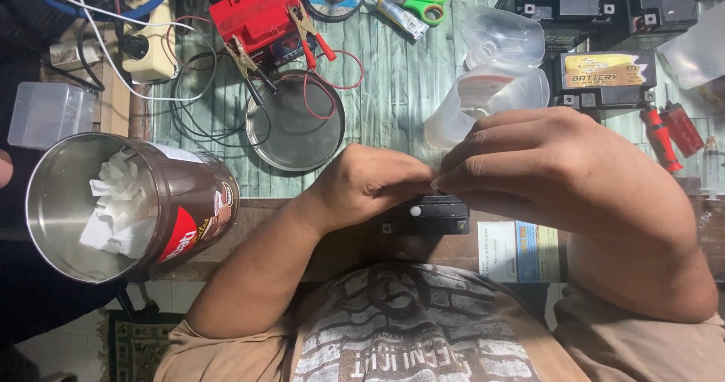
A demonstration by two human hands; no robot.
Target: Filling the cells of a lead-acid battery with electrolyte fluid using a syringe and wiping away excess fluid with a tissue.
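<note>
My left hand (pixel 362 182) and my right hand (pixel 544 170) meet fingertip to fingertip over a small black battery (pixel 430 216) at the near edge of the bench. A tiny white cap (pixel 414 211) sits on the battery's top. The fingers of both hands are pinched together right above it; whether they hold anything small is hidden by the fingers themselves. Just behind my right hand stands a clear plastic jug (pixel 491 87), tipped on its side.
A big metal tin (pixel 113 208) with crumpled white tissue lies at the left. A round metal lid (pixel 296 129), a red battery (pixel 253 8) with clip leads, scissors (pixel 423 3), more black batteries (pixel 600 80), red clamps (pixel 668 133) and a power strip (pixel 151 46) crowd the back.
</note>
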